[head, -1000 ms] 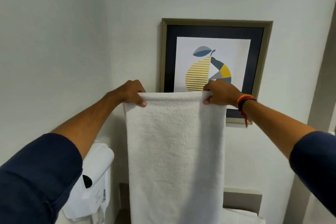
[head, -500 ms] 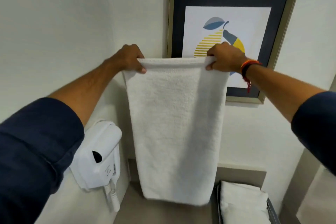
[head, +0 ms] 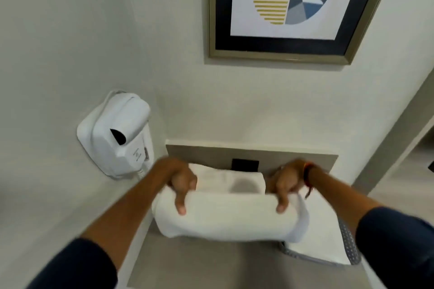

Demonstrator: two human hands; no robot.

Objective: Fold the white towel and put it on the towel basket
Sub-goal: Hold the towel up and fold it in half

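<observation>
White towel [head: 225, 216]: thick terry, doubled into a soft horizontal bundle, lower centre of frame, held over the grey counter [head: 199, 265]. Left hand [head: 182, 183] and right hand [head: 285, 183] each curl fingers closed over its upper fold at either end. Towel basket [head: 350, 248], lower right, holds another folded white towel; wall-mounted hair dryer [head: 117, 134] at left.

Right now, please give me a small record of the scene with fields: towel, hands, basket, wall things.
towel: white towel, folded over, held above the counter
left hand: left hand grips the towel's left end
right hand: right hand grips its right end
basket: towel basket at lower right, partly hidden, white cloth inside
wall things: hair dryer at left, framed picture above
</observation>
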